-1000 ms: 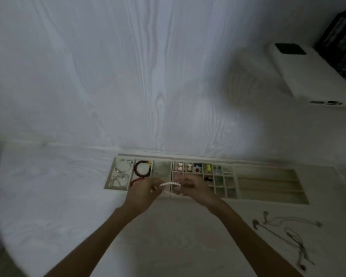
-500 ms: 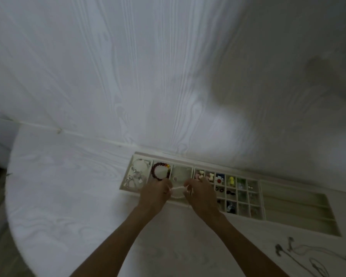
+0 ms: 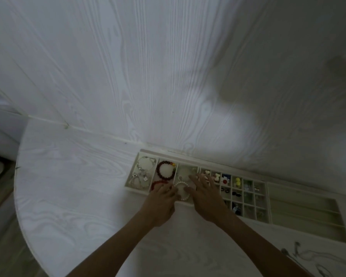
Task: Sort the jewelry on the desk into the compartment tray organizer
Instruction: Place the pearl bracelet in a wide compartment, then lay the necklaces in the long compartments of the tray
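Both hands are settling a pearl bracelet point(image 3: 181, 191) into the tray organizer's point(image 3: 268, 183) third compartment: the left hand point(image 3: 160, 204) pinching its rim, the right hand point(image 3: 205, 193) lying flat-fingered alongside. Best to be spreading it flat, clear of the divider.

Both hands point(image 3: 185, 198) forward, fingers extended

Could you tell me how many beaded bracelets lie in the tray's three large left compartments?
3 for certain: dark brown beaded bracelet, red beaded bracelet below it, white pearl bracelet between the hands. Silver chains fill the leftmost; hands may hide more.
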`<state>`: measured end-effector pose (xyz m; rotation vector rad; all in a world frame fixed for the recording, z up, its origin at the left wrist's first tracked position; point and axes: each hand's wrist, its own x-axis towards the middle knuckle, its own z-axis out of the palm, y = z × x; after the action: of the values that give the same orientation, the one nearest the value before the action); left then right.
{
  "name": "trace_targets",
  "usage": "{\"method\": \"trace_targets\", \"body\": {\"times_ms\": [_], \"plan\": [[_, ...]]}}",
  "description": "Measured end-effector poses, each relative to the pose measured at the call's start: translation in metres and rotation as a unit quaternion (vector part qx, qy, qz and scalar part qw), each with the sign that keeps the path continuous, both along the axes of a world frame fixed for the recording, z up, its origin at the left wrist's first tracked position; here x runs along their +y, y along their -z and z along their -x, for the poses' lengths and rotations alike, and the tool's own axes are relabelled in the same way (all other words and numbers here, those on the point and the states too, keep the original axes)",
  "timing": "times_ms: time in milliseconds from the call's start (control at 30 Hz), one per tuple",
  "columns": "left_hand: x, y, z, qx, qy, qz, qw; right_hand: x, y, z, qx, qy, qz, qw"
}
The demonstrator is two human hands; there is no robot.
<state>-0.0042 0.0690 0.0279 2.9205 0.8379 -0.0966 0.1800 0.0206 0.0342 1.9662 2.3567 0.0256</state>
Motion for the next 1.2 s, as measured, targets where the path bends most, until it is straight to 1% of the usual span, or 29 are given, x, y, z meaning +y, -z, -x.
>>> {"method": "trace_targets", "body": {"times_ms": [67, 133, 233, 333, 400, 467, 567, 733, 800, 867, 933, 967, 1033, 1100, 1200], "plan": [[0.003, -0.001, -0.001, -0.002, 0.007, -0.019, 1.0, 0.0, -0.001, -0.004, -0.021, 0.012, 0.015, 1.0], [0.005, -0.002, -0.002, 0.003, 0.011, -0.023, 1.0, 0.0, -0.003, -0.006, -0.023, 0.026, 0.021, 0.999], [0.006, -0.003, -0.002, 0.004, 0.011, -0.023, 1.0, 0.002, -0.004, -0.009, -0.015, 0.025, -0.001, 1.0], [0.007, -0.005, -0.002, 0.004, -0.023, -0.011, 1.0, -0.004, -0.001, -0.008, 0.034, 0.026, -0.049, 0.998], [0.01, -0.003, -0.003, 0.004, -0.017, 0.025, 1.0, -0.014, 0.0, -0.002, 0.054, 0.011, -0.066, 0.996], [0.015, -0.001, -0.003, 0.035, -0.013, 0.054, 0.998, -0.025, 0.001, 0.004, 0.04, -0.024, -0.065, 0.997], [0.02, 0.001, -0.003, 0.074, 0.011, 0.036, 0.997, -0.031, -0.001, 0.006, 0.008, -0.031, -0.046, 0.998], [0.021, 0.001, -0.002, 0.096, 0.034, 0.021, 0.995, -0.033, -0.009, 0.007, 0.007, -0.022, -0.032, 0.999], [0.021, -0.004, -0.001, 0.078, 0.037, 0.026, 0.996, -0.032, -0.013, 0.008, 0.001, -0.013, -0.031, 0.999], [0.02, -0.015, -0.001, -0.005, 0.028, 0.012, 1.0, -0.029, -0.019, 0.009, 0.043, 0.012, -0.027, 0.999], [0.02, -0.024, 0.002, -0.09, -0.013, -0.005, 0.996, -0.03, -0.031, 0.008, 0.104, 0.059, -0.076, 0.99], [0.019, -0.027, 0.004, -0.108, -0.041, 0.014, 0.993, -0.034, -0.035, 0.004, 0.142, 0.087, -0.105, 0.98], [0.017, -0.037, 0.003, -0.107, -0.091, 0.067, 0.988, -0.051, -0.04, -0.005, 0.241, 0.141, -0.114, 0.953], [0.015, -0.041, -0.005, -0.1, -0.096, 0.084, 0.987, -0.073, -0.041, -0.013, 0.313, 0.208, -0.081, 0.923], [0.002, -0.05, -0.028, -0.07, -0.05, 0.114, 0.99, -0.115, -0.036, -0.02, 0.333, 0.317, -0.003, 0.888]]}}
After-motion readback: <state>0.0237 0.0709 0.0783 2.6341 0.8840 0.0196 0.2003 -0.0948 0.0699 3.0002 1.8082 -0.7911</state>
